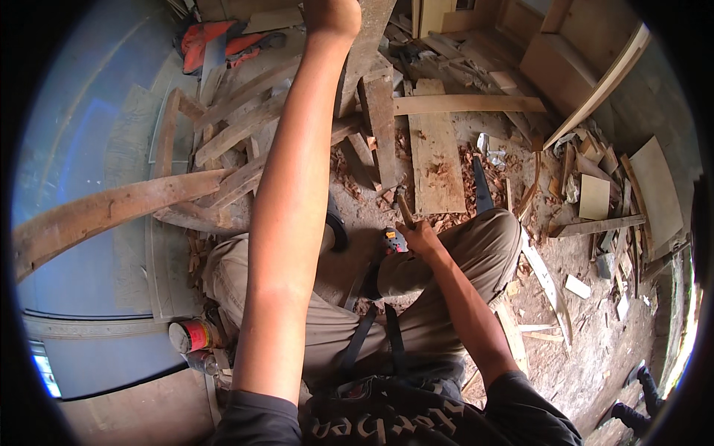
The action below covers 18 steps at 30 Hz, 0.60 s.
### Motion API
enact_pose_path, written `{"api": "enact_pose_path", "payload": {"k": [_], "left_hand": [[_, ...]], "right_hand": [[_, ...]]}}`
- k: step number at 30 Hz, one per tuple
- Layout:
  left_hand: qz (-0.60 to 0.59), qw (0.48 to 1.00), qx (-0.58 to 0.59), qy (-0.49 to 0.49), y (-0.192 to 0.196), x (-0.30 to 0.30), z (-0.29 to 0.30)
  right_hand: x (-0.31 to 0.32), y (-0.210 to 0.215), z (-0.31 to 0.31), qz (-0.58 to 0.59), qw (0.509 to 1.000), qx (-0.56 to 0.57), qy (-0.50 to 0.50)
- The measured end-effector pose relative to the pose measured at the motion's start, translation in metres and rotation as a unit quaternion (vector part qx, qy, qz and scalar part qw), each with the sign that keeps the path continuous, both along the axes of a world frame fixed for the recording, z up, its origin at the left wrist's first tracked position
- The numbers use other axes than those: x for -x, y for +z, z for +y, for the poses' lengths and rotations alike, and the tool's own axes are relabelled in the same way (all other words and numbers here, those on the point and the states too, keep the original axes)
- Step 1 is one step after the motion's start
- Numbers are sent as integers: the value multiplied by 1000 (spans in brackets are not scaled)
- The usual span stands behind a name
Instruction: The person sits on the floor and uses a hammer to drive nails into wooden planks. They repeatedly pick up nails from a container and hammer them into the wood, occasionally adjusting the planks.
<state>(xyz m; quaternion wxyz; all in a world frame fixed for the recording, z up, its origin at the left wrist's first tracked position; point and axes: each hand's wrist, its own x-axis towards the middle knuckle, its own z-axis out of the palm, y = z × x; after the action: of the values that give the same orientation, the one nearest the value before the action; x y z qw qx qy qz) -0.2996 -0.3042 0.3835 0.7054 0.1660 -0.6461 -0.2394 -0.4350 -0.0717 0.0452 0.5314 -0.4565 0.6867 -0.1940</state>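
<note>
My left arm reaches far up and forward. My left hand point(331, 15) is closed at the top edge of the picture against a grey, weathered plank point(364, 59) that stands upright in front of me. My right hand point(420, 236) rests near my right knee and grips the wooden handle point(404, 208) of a tool whose head is hidden. A small dark object with red and yellow marks point(394, 240) sits just left of that hand. I am sitting on the dirt floor in khaki trousers, knees spread.
A long curved plank point(111, 212) juts in from the left over a blue surface point(82, 126). Rough boards are piled ahead, with a flat board point(435, 156) and a dark blade point(482, 189) beside it. Two cans point(192, 336) stand by my left hip. Offcuts and shavings litter the right.
</note>
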Motion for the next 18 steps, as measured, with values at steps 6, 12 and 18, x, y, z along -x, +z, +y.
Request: {"api": "enact_pose_path", "payload": {"k": [6,12,18], "left_hand": [[77,994,67,33,7,13,-2],[32,998,-38,-32,0,3,-11],[28,999,-1,26,-1,1,-14]], "right_hand": [[16,-40,0,21,998,45,-25],[23,-66,1,25,996,83,-33],[12,-46,-3,3,999,15,-36]]}}
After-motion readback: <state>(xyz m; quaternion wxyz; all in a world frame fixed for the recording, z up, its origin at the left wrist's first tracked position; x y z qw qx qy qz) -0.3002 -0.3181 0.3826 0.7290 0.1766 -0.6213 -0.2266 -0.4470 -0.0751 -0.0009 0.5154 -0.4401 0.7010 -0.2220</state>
